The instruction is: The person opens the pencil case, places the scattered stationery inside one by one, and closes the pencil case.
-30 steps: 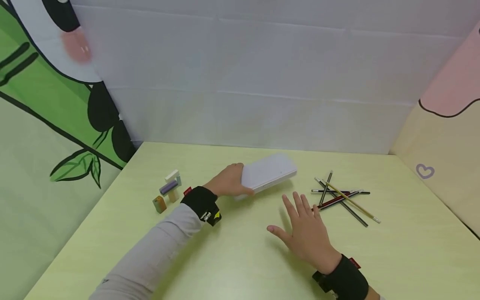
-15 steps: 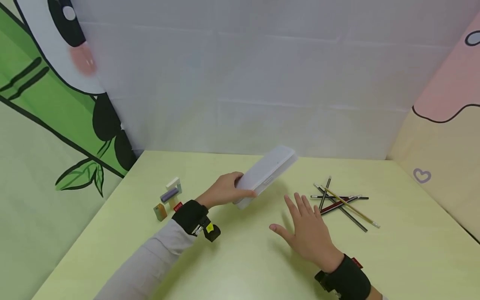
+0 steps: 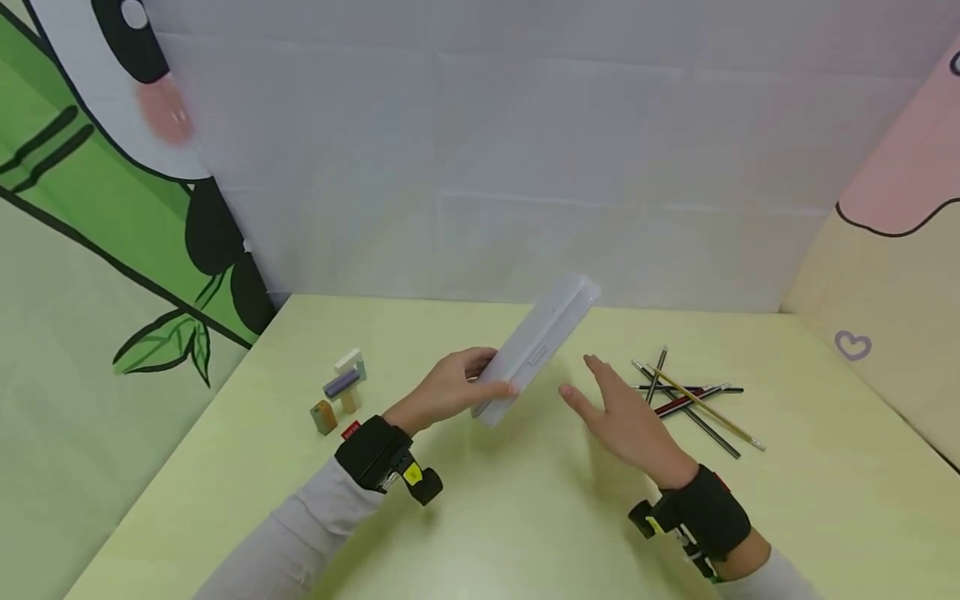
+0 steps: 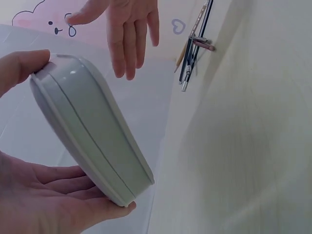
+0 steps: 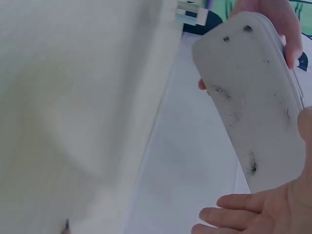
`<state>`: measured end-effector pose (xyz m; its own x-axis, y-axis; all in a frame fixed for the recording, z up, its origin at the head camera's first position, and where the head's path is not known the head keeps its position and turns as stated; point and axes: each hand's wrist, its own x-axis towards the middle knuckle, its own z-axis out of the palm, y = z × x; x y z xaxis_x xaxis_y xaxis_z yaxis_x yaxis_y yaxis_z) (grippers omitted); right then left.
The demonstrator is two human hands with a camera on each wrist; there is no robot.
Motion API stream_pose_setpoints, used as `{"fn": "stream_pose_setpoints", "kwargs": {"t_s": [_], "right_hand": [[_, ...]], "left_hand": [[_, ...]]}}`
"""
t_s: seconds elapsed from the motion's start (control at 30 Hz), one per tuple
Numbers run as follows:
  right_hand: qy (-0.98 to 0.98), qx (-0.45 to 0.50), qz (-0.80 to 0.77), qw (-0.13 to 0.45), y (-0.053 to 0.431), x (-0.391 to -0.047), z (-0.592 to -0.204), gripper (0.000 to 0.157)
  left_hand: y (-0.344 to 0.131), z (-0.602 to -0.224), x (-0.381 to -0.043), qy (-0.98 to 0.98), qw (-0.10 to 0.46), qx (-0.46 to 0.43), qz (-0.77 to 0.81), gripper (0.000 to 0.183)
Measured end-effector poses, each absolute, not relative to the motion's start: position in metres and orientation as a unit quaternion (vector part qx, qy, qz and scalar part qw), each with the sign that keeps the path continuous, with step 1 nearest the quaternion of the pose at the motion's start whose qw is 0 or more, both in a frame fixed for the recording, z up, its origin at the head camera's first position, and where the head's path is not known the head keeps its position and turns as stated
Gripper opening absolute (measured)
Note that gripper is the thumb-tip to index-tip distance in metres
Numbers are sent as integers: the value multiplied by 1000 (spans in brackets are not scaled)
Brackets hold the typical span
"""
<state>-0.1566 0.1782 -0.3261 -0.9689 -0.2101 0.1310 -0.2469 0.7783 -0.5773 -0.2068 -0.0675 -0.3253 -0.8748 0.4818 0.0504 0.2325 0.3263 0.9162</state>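
Observation:
A white plastic pencil case [image 3: 542,340] is raised over the table, tilted with its far end up. My left hand [image 3: 448,385] grips its near end, thumb on one side and fingers on the other. A seam runs along the side of the case [image 4: 97,124] in the left wrist view. Dark smudges mark the flat face of the case [image 5: 251,105] in the right wrist view. My right hand [image 3: 636,423] is to the right of the case, fingers extended and holding nothing. In the right wrist view, its thumb and fingers [image 5: 234,218] lie close around the case's lower end.
Several pencils [image 3: 701,402] lie crossed in a loose pile right of my right hand. Small coloured blocks [image 3: 342,383] stand on the left of the table [image 3: 480,517]. A pale cloth wall [image 3: 480,167] rises behind the table's back edge.
The left hand has lifted the pencil case and turned it steeper, so its side with the latch mark shows. The right hand has rotated inward and moved up toward the case.

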Motion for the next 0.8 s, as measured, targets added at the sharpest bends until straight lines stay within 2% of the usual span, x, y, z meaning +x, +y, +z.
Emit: {"fn": "stream_pose_setpoints", "kwargs": {"t_s": [0.2, 0.47, 0.8], "right_hand": [[-926, 121, 357, 33, 178, -166, -308, 70], [-870, 117, 470, 91, 178, -175, -296, 58], [-666, 195, 720, -3, 171, -187, -280, 58]], "left_hand": [[-65, -322, -200, 786, 132, 233, 557, 63], [-63, -321, -196, 774, 145, 237, 568, 62], [-57, -319, -191, 758, 155, 239, 587, 60]]}}
